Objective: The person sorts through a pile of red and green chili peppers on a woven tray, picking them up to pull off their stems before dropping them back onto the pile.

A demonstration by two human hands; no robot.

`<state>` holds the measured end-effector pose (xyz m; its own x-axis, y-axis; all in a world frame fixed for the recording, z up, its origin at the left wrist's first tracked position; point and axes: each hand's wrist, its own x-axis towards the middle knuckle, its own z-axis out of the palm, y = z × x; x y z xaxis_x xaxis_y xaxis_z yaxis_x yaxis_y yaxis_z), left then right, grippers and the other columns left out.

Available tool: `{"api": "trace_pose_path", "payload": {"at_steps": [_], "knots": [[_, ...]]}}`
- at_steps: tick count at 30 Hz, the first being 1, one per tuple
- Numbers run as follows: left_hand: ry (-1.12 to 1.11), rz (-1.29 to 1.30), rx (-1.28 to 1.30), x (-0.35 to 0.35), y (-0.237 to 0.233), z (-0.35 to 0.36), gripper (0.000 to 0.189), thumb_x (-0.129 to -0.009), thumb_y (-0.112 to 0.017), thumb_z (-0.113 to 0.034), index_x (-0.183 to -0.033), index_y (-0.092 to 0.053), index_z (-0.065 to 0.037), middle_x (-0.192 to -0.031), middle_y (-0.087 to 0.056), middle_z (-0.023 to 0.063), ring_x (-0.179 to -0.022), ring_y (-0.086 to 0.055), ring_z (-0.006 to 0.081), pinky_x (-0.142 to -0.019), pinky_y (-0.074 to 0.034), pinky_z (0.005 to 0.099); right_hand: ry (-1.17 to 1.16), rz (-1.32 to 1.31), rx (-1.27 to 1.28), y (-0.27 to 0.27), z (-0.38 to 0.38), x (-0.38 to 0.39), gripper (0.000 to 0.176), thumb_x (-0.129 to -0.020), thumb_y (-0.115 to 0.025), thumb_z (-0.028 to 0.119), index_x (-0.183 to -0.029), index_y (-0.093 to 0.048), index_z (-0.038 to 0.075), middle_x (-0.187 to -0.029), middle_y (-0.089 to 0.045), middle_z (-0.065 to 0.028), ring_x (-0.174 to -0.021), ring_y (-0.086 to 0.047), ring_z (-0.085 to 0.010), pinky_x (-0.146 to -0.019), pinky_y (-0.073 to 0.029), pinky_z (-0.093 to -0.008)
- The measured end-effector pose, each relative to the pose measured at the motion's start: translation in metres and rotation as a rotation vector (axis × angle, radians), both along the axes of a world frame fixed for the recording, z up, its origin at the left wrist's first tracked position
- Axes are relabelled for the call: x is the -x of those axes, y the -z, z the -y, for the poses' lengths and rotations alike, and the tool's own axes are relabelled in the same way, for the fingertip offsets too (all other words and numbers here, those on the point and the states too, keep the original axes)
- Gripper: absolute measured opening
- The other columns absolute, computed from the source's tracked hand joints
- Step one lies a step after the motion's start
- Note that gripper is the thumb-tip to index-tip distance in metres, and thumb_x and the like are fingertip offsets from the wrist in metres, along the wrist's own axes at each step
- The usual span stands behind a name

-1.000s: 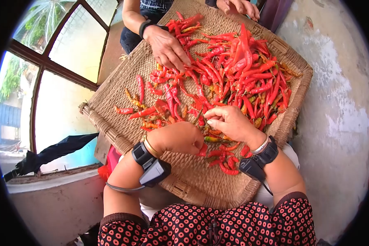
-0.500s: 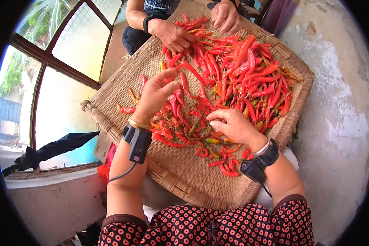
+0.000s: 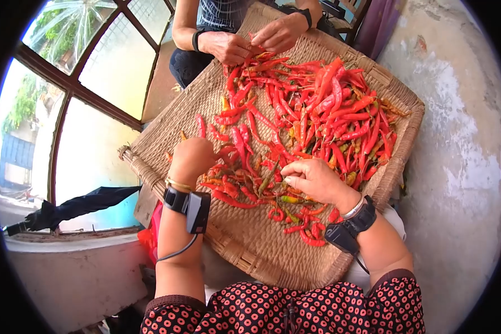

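Observation:
Red chili peppers (image 3: 339, 106) lie heaped in a large woven basket tray (image 3: 261, 245), with a looser cluster of small, wrinkled chilies (image 3: 236, 186) nearer me. My left hand (image 3: 192, 158) is over the left side of that cluster, back turned up. Its fingers are hidden behind it, and a darker red chili (image 3: 225, 151) shows right beside it. Above the cluster's right side is my right hand (image 3: 314, 179), its thumb and fingers drawn together in a pinch. Whatever is between those fingertips is too small to make out.
Across the tray, another person's hands (image 3: 250, 44) come together over chilies at the far edge. A folded dark umbrella (image 3: 78, 209) lies along the window ledge at left. A worn plaster wall (image 3: 451, 150) stands close on the right.
My left hand has come down and left, turning its back upward. My right hand stays nearly in place. The other person's hands, apart before, now meet at the far edge.

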<state>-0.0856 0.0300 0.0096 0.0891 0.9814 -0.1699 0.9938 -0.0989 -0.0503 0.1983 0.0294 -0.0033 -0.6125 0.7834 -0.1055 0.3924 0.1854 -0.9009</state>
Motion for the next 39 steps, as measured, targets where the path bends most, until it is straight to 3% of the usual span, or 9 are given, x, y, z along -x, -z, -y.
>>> {"api": "trace_pose_path", "payload": {"at_steps": [8,12,14,16,21,26,32,36,39], "knots": [[-0.194,0.035,-0.07,0.013,-0.025,0.008,0.016,-0.067,-0.062,-0.02,-0.081,-0.068,-0.014,-0.073,-0.063,0.0115,-0.071,-0.062,0.0291,-0.064,-0.049,0.0403,-0.038,0.019,-0.041,0.002,-0.002,0.0,0.02,-0.078,-0.059,0.022,-0.089,-0.065,0.005,-0.076,-0.064,-0.0125,-0.072,-0.063,-0.0251,-0.066,-0.048,-0.0343],[-0.118,0.304,-0.013,0.009,-0.023,-0.009,0.025,-0.071,-0.062,-0.017,-0.095,-0.066,-0.01,-0.073,-0.065,0.0116,-0.068,-0.063,0.0245,-0.062,-0.049,0.0362,-0.04,0.034,-0.077,0.009,-0.001,0.001,0.021,-0.078,-0.06,0.021,-0.091,-0.065,0.005,-0.079,-0.065,-0.0127,-0.075,-0.063,-0.0247,-0.068,-0.048,-0.0338],[-0.262,1.112,-0.199,-0.01,-0.015,-0.019,0.036,-0.08,-0.06,-0.013,-0.113,-0.056,0.0,-0.071,-0.062,0.0053,-0.058,-0.057,0.0134,-0.054,-0.045,0.0238,-0.045,0.066,-0.082,0.01,0.001,0.002,0.021,-0.078,-0.06,0.021,-0.091,-0.065,0.005,-0.079,-0.065,-0.0128,-0.075,-0.063,-0.0248,-0.068,-0.048,-0.0341],[-0.311,1.378,-0.23,-0.029,-0.009,-0.028,0.039,-0.085,-0.055,-0.008,-0.12,-0.046,0.006,-0.072,-0.06,0.0012,-0.059,-0.053,0.0072,-0.053,-0.043,0.019,-0.051,0.05,-0.085,0.011,0.002,0.003,0.021,-0.078,-0.06,0.021,-0.091,-0.065,0.005,-0.078,-0.065,-0.0129,-0.075,-0.063,-0.0249,-0.068,-0.048,-0.0344],[-0.109,0.264,-0.084,-0.045,0.009,-0.026,0.031,-0.072,-0.068,-0.033,-0.083,-0.059,-0.005,-0.076,-0.063,0.0165,-0.071,-0.061,0.0342,-0.063,-0.049,0.0424,-0.052,0.013,-0.102,0.01,0.001,0.004,0.021,-0.077,-0.061,0.019,-0.09,-0.064,0.003,-0.077,-0.064,-0.0129,-0.073,-0.063,-0.0248,-0.066,-0.048,-0.0345],[-0.049,0.246,-0.111,-0.048,0.026,-0.023,0.043,-0.071,-0.066,-0.027,-0.105,-0.051,-0.005,-0.076,-0.062,0.0176,-0.072,-0.061,0.0345,-0.064,-0.048,0.0441,-0.084,0.037,-0.142,0.01,0.0,0.006,0.021,-0.078,-0.061,0.018,-0.092,-0.063,0.002,-0.077,-0.064,-0.0126,-0.072,-0.063,-0.0229,-0.066,-0.048,-0.0324],[-0.171,0.76,0.003,-0.028,0.036,-0.028,0.053,-0.067,-0.07,-0.023,-0.111,-0.049,-0.002,-0.075,-0.063,0.0175,-0.074,-0.061,0.0353,-0.064,-0.049,0.0436,-0.095,0.077,-0.124,0.002,0.0,0.003,0.021,-0.079,-0.06,0.016,-0.093,-0.063,0.001,-0.077,-0.064,-0.0124,-0.07,-0.063,-0.0214,-0.066,-0.048,-0.0308],[-0.152,0.394,-0.075,-0.042,0.038,-0.024,0.06,-0.065,-0.074,-0.026,-0.113,-0.048,0.0,-0.077,-0.062,0.0175,-0.074,-0.061,0.0357,-0.064,-0.048,0.0444,-0.073,0.032,-0.142,0.006,0.002,0.005,0.019,-0.076,-0.061,0.019,-0.086,-0.063,0.003,-0.074,-0.062,-0.0131,-0.071,-0.061,-0.0265,-0.065,-0.047,-0.0364],[-0.153,0.435,-0.105,-0.047,0.046,-0.027,0.059,-0.066,-0.072,-0.023,-0.116,-0.048,-0.001,-0.078,-0.062,0.019,-0.074,-0.061,0.0352,-0.064,-0.048,0.0442,-0.074,0.04,-0.152,0.006,0.002,0.005,0.02,-0.077,-0.061,0.02,-0.087,-0.063,0.003,-0.075,-0.062,-0.0133,-0.071,-0.061,-0.027,-0.065,-0.047,-0.0367]]}}
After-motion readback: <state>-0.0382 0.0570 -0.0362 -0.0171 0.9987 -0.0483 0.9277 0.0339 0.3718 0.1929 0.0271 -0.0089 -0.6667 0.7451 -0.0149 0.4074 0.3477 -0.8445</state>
